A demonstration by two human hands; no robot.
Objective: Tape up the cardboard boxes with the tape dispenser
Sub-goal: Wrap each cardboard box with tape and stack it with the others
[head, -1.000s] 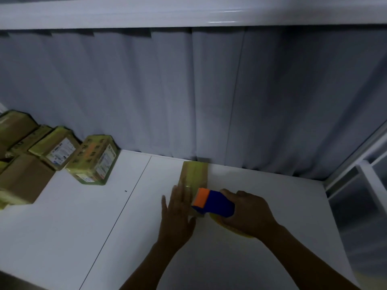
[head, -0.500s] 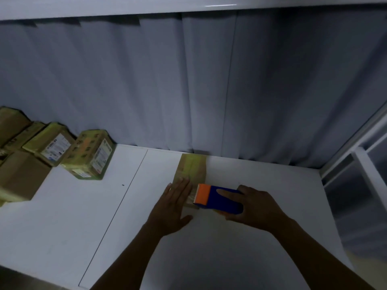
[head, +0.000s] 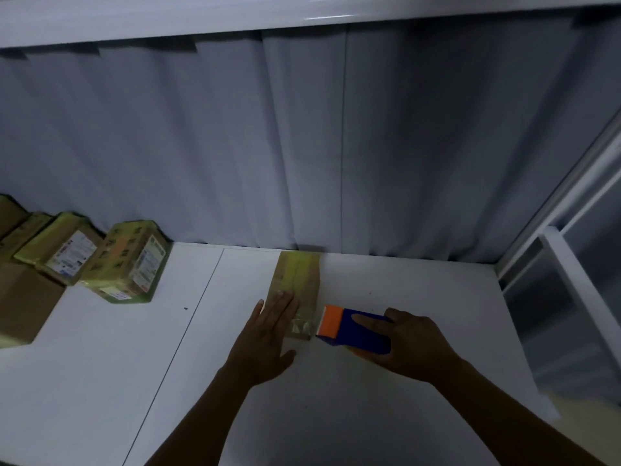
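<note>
Dimly lit bench. At nine o'clock a cluster of taped boxes [head: 62,253] sits against the grey curtain [head: 336,146]. A plain brown box [head: 23,311] is nearest the table edge, and the yellow-taped, labelled ones are behind it. The rightmost one [head: 126,264] is tilted. All are well apart from my work. A white table [head: 100,381] runs under everything. A thin seam [head: 188,331] crosses it from eleven down to seven, with a dark speck [head: 185,308] just left of the seam.

My left hand [head: 268,334] lies flat with fingers straight and close together. It presses the near left part of the long cardboard box [head: 297,277] at twelve o'clock and hides that corner. The box lies flat with its far end at the curtain's foot. It has yellowish tape along the top and a glossy strip across the near end.

The tape dispenser [head: 356,329] has a blue body and an orange front. It sits just beside the box's near right corner; I can't tell whether it touches. My right hand [head: 413,348] wraps it from behind with the forefinger along the top. The hands are apart.

At three o'clock a white frame [head: 571,280] stands past the table edge.
</note>
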